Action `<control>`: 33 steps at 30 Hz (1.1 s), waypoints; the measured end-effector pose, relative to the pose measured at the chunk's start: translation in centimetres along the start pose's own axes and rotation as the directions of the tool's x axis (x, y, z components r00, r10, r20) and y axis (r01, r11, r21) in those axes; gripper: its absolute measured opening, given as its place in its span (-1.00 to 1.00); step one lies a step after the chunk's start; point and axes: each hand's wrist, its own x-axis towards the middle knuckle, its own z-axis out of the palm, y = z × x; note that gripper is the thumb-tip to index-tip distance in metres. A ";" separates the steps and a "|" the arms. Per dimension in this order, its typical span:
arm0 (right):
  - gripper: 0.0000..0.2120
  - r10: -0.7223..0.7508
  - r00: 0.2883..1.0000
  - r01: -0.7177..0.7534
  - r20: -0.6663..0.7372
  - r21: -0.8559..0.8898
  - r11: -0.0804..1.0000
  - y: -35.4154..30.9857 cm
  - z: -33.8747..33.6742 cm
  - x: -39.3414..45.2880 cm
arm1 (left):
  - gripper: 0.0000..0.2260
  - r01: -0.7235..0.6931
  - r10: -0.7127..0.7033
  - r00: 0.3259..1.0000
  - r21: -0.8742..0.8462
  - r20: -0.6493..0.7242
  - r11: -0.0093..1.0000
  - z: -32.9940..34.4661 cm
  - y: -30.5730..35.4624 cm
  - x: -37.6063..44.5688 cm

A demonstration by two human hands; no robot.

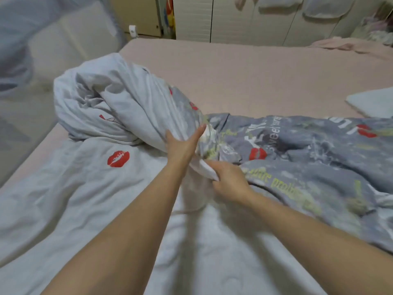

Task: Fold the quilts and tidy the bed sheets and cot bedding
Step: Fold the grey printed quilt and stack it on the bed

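The left hand [180, 145] grips a bunched fold of the quilt [95, 188] lying rumpled across the bed [255, 77], the right hand [229, 179] pinches its white edge just beside, and both should likely pull the edge taut before folding.

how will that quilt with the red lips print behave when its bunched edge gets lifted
Probably floppy: the quilt already slumps in soft folds and creases on the pink bed sheet. It looks puffy, so likely bulky rather than heavy. The gathered edge gripped by the right hand and left hand should trail and drag the rest along.
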 end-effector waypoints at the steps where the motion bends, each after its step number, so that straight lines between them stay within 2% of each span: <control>1: -0.48 -0.045 0.998 0.047 0.054 -0.033 0.998 -0.9 0.7 -1.9 | 0.14 0.024 -0.018 0.997 0.087 -0.074 0.996 -0.4 0.6 0.0; 3: -0.45 -0.114 0.979 0.137 0.166 -0.133 0.982 -1.8 2.1 -5.0 | 0.17 0.082 -0.026 0.984 0.322 -0.174 0.943 -1.9 0.7 -0.2; 5: -0.41 -0.159 0.956 0.210 0.246 -0.197 0.958 -2.0 3.2 -7.6 | 0.06 0.075 0.045 0.983 0.608 -0.179 0.790 -3.7 -0.5 -0.6; 6: -0.41 -0.168 0.944 0.229 0.283 -0.199 0.953 -2.2 3.3 -8.4 | -0.04 0.038 0.086 0.986 0.704 -0.140 0.710 -4.7 -0.9 -1.0; 7: -0.46 -0.171 0.933 0.236 0.316 -0.179 0.955 -2.3 3.3 -8.8 | -0.15 -0.010 0.120 0.988 0.736 -0.098 0.677 -5.5 -1.2 -1.3; 8: -0.53 -0.171 0.926 0.224 0.337 -0.125 0.967 -2.5 2.9 -8.9 | -0.27 -0.061 0.166 0.983 0.707 -0.081 0.705 -6.3 -1.4 -1.8; 9: -0.62 -0.159 0.937 0.177 0.312 -0.031 0.984 -2.7 2.3 -8.4 | -0.40 -0.115 0.212 0.972 0.589 -0.098 0.800 -6.9 -1.7 -2.1; 10: -0.71 -0.127 0.961 0.115 0.245 0.061 0.991 -3.1 1.5 -7.6 | -0.51 -0.133 0.218 0.959 0.390 -0.181 0.911 -8.0 -2.1 -2.7; 11: -0.79 -0.080 0.987 0.062 0.138 0.124 0.990 -3.8 0.7 -6.5 | -0.59 -0.119 0.161 0.937 0.151 -0.311 0.981 -9.4 -2.6 -3.4; 13: -0.80 -0.056 0.997 0.061 -0.045 0.114 0.992 -5.7 -0.1 -4.4 | -0.65 -0.023 -0.084 0.843 -0.192 -0.531 0.981 -12.0 -5.2 -5.0; 14: -0.78 -0.090 0.994 0.095 -0.055 0.087 0.992 -7.3 0.2 -3.7 | -0.65 0.087 -0.240 0.783 -0.280 -0.575 0.956 -12.9 -7.1 -6.0; 16: -0.64 -0.161 0.987 0.160 0.014 0.067 0.985 -11.2 1.7 -3.0 | -0.63 0.369 -0.535 0.690 -0.400 -0.488 0.839 -14.3 -10.5 -7.9; 18: -0.47 -0.142 0.989 0.134 0.048 0.134 0.982 -13.2 3.5 -2.5 | -0.62 0.559 -0.677 0.701 -0.419 -0.223 0.716 -13.8 -12.4 -9.4; 19: -0.42 -0.097 0.993 0.080 0.062 0.236 0.968 -14.3 4.4 -2.1 | -0.57 0.593 -0.675 0.718 -0.362 -0.167 0.720 -14.2 -12.7 -10.0; 21: -0.36 0.027 0.991 -0.088 0.134 0.477 0.875 -16.5 6.1 -1.1 | -0.44 0.566 -0.567 0.783 -0.083 -0.256 0.820 -15.6 -12.6 -10.9; 23: -0.22 0.118 0.976 -0.209 0.185 0.618 0.758 -18.0 7.8 0.4 | -0.39 0.420 -0.365 0.888 0.168 -0.281 0.892 -17.6 -12.1 -10.7; 25: -0.10 0.185 0.967 -0.256 0.176 0.654 0.712 -18.4 8.9 2.2 | -0.34 0.307 -0.271 0.942 0.186 -0.196 0.933 -19.6 -10.8 -9.8; 29: 0.04 0.320 0.947 -0.266 -0.005 0.541 0.798 -17.7 9.0 7.2 | -0.39 0.116 -0.083 0.979 0.178 -0.185 0.977 -24.7 -7.2 -6.4; 31: 0.15 0.342 0.939 -0.267 -0.044 0.533 0.803 -17.8 8.4 10.3 | -0.42 0.086 -0.054 0.977 0.152 -0.205 0.985 -27.5 -5.4 -3.9; 33: 0.16 0.345 0.938 -0.291 -0.002 0.532 0.795 -18.6 8.0 13.6 | -0.42 0.113 -0.098 0.973 0.058 -0.208 0.992 -30.5 -3.6 -1.0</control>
